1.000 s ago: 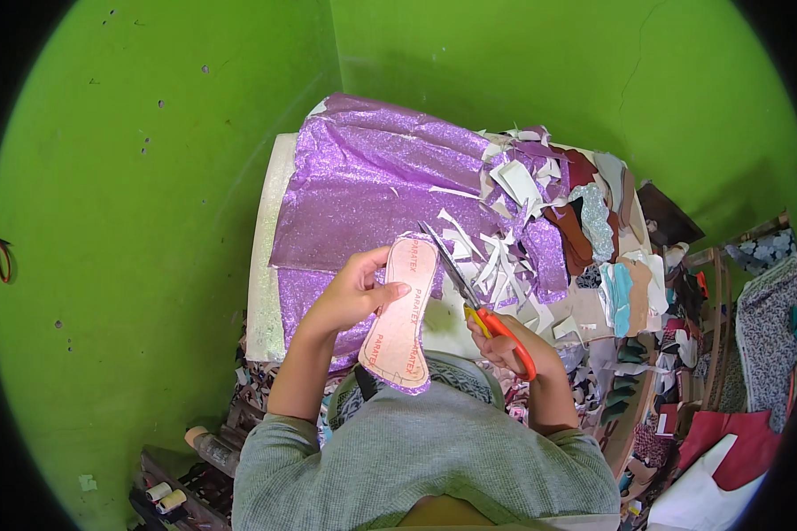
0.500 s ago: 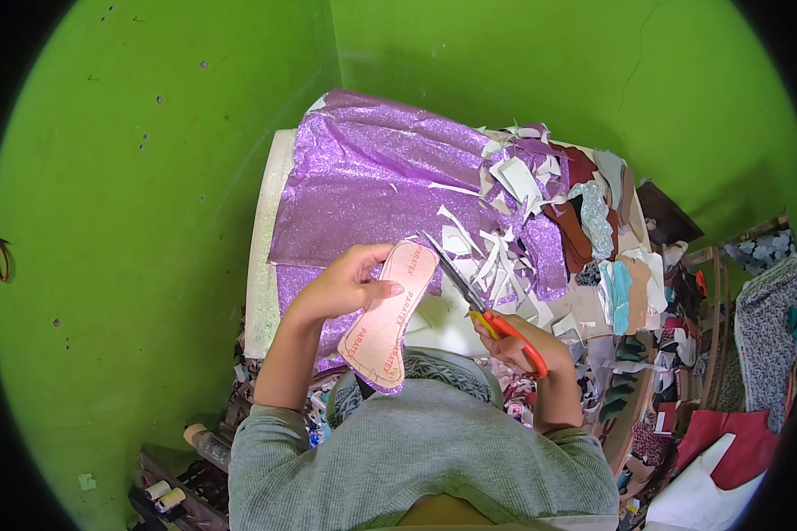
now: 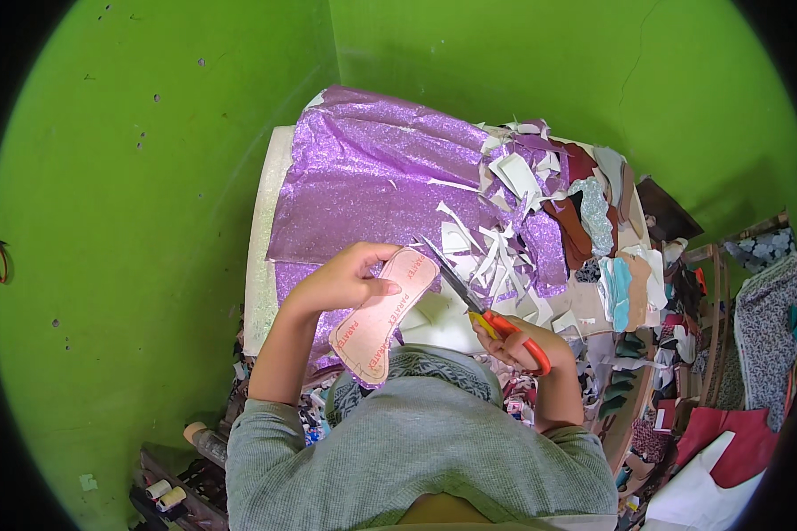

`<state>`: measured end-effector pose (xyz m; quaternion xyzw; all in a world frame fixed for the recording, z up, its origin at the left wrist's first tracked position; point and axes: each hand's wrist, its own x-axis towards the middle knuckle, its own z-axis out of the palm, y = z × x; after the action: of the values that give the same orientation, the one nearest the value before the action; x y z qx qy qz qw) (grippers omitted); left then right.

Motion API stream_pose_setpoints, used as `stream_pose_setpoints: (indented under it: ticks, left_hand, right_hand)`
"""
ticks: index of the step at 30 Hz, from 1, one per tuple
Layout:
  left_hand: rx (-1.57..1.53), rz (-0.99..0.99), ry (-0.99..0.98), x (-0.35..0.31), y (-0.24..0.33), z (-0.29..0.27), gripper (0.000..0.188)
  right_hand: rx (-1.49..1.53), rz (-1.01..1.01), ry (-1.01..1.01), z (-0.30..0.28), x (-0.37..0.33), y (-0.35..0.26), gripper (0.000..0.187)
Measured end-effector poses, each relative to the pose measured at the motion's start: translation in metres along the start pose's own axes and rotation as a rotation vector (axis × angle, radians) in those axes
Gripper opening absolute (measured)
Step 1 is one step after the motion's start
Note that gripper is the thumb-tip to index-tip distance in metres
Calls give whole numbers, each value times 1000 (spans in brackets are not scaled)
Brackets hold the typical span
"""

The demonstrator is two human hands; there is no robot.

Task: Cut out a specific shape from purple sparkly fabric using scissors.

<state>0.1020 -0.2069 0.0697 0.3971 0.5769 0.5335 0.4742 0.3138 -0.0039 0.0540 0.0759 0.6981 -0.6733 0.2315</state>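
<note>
My left hand (image 3: pixel 359 276) grips a pinkish, curved sole-shaped template (image 3: pixel 385 310), thumb on its face and fingers behind. A strip of glittery purple material shows along the template's lower end. In my right hand (image 3: pixel 518 343) are scissors (image 3: pixel 471 301) with orange-red handles and dark blades. Their tips point up and left, close to the template's upper right edge; whether they touch it I cannot tell. Beyond both hands, a large sheet of glittery purple material (image 3: pixel 372 208) covers much of the table, creased at its far side.
White offcuts (image 3: pixel 500 265) and purple scraps lie right of the sheet. Brown, silver and turquoise cut pieces (image 3: pixel 622 296) sit near the table's right edge. Fabric scraps crowd the floor at right. Thread spools (image 3: pixel 170 498) are at lower left; green walls (image 3: pixel 150 195) stand behind.
The template has tilted in my left hand, its lower end swinging left. My right hand and the scissors have barely moved, staying beside its upper end.
</note>
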Motion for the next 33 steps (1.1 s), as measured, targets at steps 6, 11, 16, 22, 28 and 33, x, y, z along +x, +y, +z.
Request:
stream_pose_setpoints:
  ticks: [6,11,16,22,28,33]
  left_hand:
    - [-43,36,11,3,-4,2,34]
    - [-80,-17,52,3,2,6,39]
    - [-19,48,59,2,0,7,40]
    - [-22,51,69,1,4,10,39]
    - [-68,48,27,1,7,10,36]
    - [-60,29,24,0,10,11,34]
  right_hand:
    - [118,17,-19,-2,-2,1,34]
    - [-44,108,24,0,-3,-15,45]
    - [1,73,19,1,-2,-12,53]
    - [129,112,58,6,-3,-17,48]
    - [89,112,57,7,-5,-22,44]
    - [85,117,93,10,-6,-23,39]
